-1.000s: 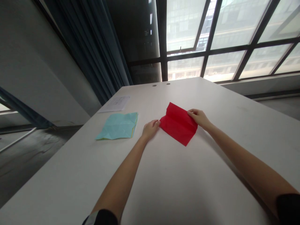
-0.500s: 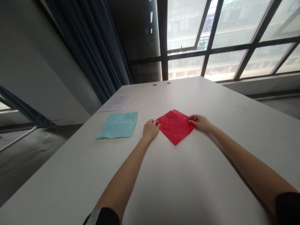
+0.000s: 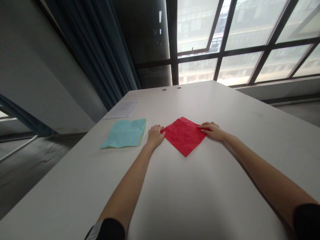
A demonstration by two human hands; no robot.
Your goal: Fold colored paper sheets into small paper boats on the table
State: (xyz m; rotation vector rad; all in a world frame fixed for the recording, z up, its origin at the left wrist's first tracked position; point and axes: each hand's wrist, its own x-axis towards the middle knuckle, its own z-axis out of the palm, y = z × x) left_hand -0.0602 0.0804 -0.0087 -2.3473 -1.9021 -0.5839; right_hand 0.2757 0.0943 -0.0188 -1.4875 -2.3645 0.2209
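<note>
The red paper [image 3: 184, 136], raised and bent a second ago, now lies flat on the desk [image 3: 180, 193] — a creased diamond, its upper face open to me. My left grip [image 3: 155, 135] narrowly holds its left corner, my right grip [image 3: 212, 129] its right.

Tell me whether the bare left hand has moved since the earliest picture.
Yes: the left hand has moved leftward, closer to the unmoved light blue, creased paper sheet.
</note>
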